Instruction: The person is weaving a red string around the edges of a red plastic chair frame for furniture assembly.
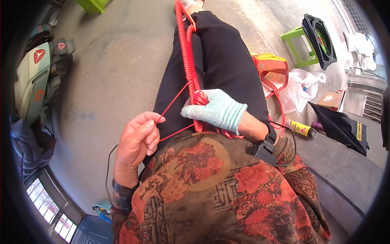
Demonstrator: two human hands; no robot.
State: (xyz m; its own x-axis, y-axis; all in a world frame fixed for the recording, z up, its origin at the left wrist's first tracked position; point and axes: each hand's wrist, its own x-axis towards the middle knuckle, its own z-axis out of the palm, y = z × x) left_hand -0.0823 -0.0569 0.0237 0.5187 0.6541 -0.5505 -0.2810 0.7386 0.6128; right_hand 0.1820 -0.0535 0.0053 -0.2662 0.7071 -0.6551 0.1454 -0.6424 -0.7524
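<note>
Over the lap, red cord (188, 53) between gloved right grip (217, 110) and pinching left grip (140, 136).

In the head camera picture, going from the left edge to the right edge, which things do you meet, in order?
Parked scooter → bare left hand pinching the red cord → gloved right hand gripping the red braided rope → white plastic bag → green stool → black folded umbrella.
</note>
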